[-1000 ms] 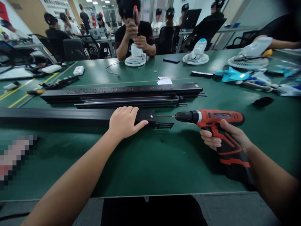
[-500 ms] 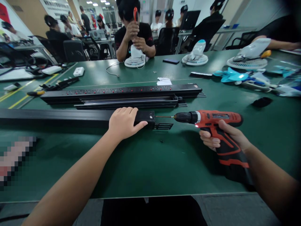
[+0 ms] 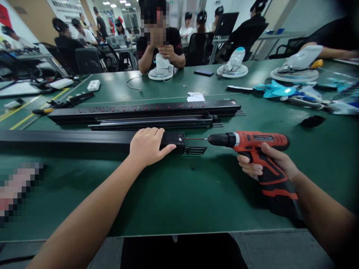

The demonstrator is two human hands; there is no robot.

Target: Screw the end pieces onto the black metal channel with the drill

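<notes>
Drill (image 3: 260,139) levelled at the end of the black bar (image 3: 70,139).
The bar runs from the centre out to 9 o'clock; the left hand (image 3: 147,146) lies on it near its end, spread, thumb out. At 3 o'clock the right hand (image 3: 282,163) is wrapped round the drill's handle, and the bit (image 3: 196,139) reaches the bar's end. A rail (image 3: 157,122) and a socket strip (image 3: 123,108) lie toward 11 o'clock.
</notes>
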